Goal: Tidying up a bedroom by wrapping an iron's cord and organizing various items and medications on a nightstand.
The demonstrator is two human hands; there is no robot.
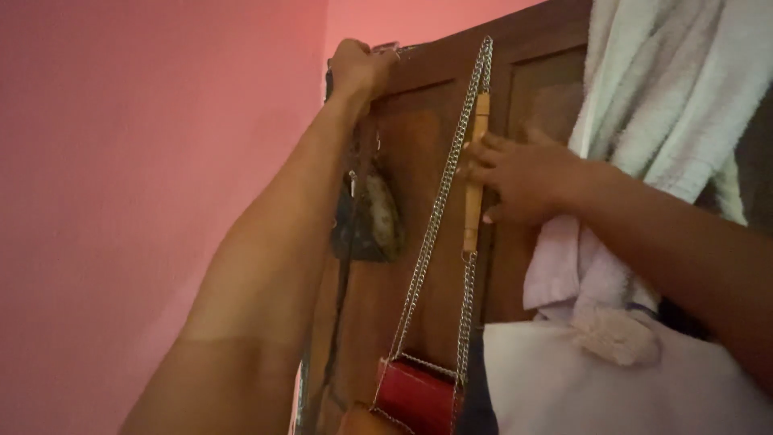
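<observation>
So we've got our left hand [358,68] up at the top edge of the wooden wardrobe door [419,129], fingers curled tight over a bag strap hooked there. Right hand [523,179] pinches the chain strap [439,209] against the door, steadying the red purse [415,395] hanging lower down. No labels visible.
</observation>
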